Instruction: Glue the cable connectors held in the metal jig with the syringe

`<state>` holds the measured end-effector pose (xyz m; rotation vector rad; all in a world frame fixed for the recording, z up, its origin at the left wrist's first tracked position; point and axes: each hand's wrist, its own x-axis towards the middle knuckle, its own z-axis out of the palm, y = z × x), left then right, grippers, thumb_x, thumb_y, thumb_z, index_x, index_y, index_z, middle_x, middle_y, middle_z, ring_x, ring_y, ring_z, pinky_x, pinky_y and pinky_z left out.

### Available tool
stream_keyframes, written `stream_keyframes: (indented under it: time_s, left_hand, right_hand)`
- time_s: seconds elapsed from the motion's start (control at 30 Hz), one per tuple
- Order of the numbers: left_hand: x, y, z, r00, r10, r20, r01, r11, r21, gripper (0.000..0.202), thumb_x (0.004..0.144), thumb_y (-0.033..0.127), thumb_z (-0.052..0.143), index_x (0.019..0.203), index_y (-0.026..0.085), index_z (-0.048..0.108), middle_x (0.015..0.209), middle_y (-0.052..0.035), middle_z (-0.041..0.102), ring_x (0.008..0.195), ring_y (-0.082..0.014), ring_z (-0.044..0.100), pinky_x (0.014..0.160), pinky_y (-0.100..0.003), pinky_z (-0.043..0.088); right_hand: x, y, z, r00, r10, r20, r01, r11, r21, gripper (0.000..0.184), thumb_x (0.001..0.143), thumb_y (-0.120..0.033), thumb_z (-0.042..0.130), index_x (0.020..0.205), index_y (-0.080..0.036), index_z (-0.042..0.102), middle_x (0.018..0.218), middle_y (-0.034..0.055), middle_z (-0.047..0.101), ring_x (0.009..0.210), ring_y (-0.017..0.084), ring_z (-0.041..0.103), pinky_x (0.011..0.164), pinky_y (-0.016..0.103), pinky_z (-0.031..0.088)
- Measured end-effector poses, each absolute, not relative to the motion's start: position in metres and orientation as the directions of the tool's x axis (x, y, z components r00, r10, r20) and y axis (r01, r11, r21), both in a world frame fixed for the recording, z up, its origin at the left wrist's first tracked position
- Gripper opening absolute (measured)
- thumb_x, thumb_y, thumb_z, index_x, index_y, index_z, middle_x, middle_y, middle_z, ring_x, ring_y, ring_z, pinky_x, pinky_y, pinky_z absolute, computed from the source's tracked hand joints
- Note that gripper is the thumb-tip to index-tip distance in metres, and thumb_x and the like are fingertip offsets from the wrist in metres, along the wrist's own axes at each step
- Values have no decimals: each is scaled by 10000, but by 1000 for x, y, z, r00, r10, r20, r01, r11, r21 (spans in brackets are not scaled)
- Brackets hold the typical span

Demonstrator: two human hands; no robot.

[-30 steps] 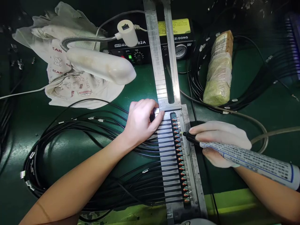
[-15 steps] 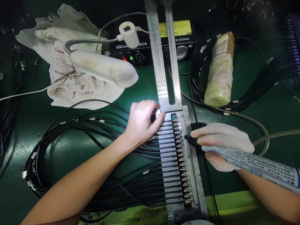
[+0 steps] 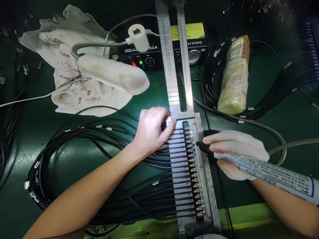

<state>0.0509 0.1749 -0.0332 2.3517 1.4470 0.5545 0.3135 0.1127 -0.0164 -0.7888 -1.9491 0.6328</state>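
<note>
My left hand is closed over the left edge of a long metal fixture, its thumb resting on the top face. Under its curled fingers a small dark part shows, mostly hidden. In the slotted fixture, black cables lie side by side, their stripped ends and small metal connectors in a row along the right side. My gloved right hand is closed around a white printed glue tube with a black nozzle. The nozzle tip points left, beside the upper connectors; whether it touches one I cannot tell.
A black control box with a gauge stands behind a raised slotted metal bar. At left, a white lamp lies on a printed cloth. Coiled cables spread leftwards. A wrapped block sits at right.
The nozzle tip has shifted slightly upward along the row and a little to the right, away from the connectors. My left hand keeps its place on the fixture.
</note>
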Motion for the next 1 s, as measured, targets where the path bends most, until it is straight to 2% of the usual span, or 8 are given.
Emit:
stream_keyframes:
  time_s: [0.27, 0.47, 0.53, 0.6, 0.7, 0.8, 0.9, 1.0]
  left_hand:
    - [51, 174, -31, 411, 901, 139, 780, -426, 459, 174, 958, 350, 520, 868, 202, 526, 753, -9, 560, 750, -190, 525, 763, -349, 348]
    - [50, 172, -30, 411, 901, 139, 776, -426, 465, 177, 959, 352, 514, 875, 198, 539, 791, -24, 591, 751, -192, 527, 744, -344, 341]
    - [50, 172, -29, 412, 900, 139, 774, -427, 467, 175, 955, 348, 515, 877, 195, 545, 811, -30, 605, 756, -193, 531, 742, -342, 339]
    - [50, 172, -29, 409, 902, 142, 776, -425, 466, 175, 954, 344, 512, 869, 194, 544, 820, -34, 611, 761, -194, 532, 742, -340, 338]
    - [50, 172, -30, 402, 903, 150, 781, -423, 460, 171, 952, 333, 514, 854, 195, 535, 817, -32, 607, 762, -191, 533, 741, -338, 336]
    - [49, 172, -32, 406, 901, 155, 780, -430, 455, 184, 949, 342, 522, 838, 195, 524, 802, -27, 598, 758, -188, 535, 730, -336, 332]
    - [50, 173, -33, 406, 901, 154, 778, -429, 459, 191, 945, 349, 524, 827, 198, 518, 798, -28, 599, 758, -191, 539, 728, -337, 333]
    - [50, 173, -33, 396, 907, 144, 784, -416, 461, 183, 941, 347, 524, 829, 203, 517, 791, -27, 598, 760, -195, 542, 738, -341, 339]
  right_hand:
    - [315, 112, -16, -399, 732, 552, 275, 670, -689, 390, 742, -167, 781, 1128, -157, 719, 1109, 112, 751, 923, 246, 754, 764, 350, 664]
    - [307, 107, -8, -215, 822, 527, 245, 567, -786, 169, 846, -278, 714, 990, -197, 751, 998, 93, 769, 851, 225, 750, 712, 342, 650]
    - [304, 105, -3, -110, 876, 469, 173, 482, -859, 159, 873, -329, 692, 953, -209, 759, 967, 89, 764, 819, 226, 746, 639, 331, 644]
    - [302, 102, 1, -23, 921, 390, 50, 390, -919, 182, 899, -353, 660, 950, -210, 760, 954, 87, 751, 717, 203, 728, 483, 286, 594]
    - [301, 93, 4, 17, 947, 321, -67, 322, -944, 200, 917, -339, 629, 986, -195, 751, 981, 87, 735, 568, 151, 667, 355, 250, 504]
    - [300, 82, -4, 16, 933, 359, 58, 358, -932, 201, 914, -357, 632, 973, -202, 746, 990, 82, 737, 613, 158, 686, 421, 259, 559]
    - [299, 74, -15, 1, 919, 395, 224, 385, -895, 183, 903, -361, 643, 950, -217, 747, 974, 81, 751, 769, 215, 730, 590, 334, 642]
    - [300, 73, -19, -61, 908, 413, 269, 414, -870, 157, 857, -292, 692, 976, -214, 758, 994, 87, 762, 854, 242, 737, 728, 393, 653]
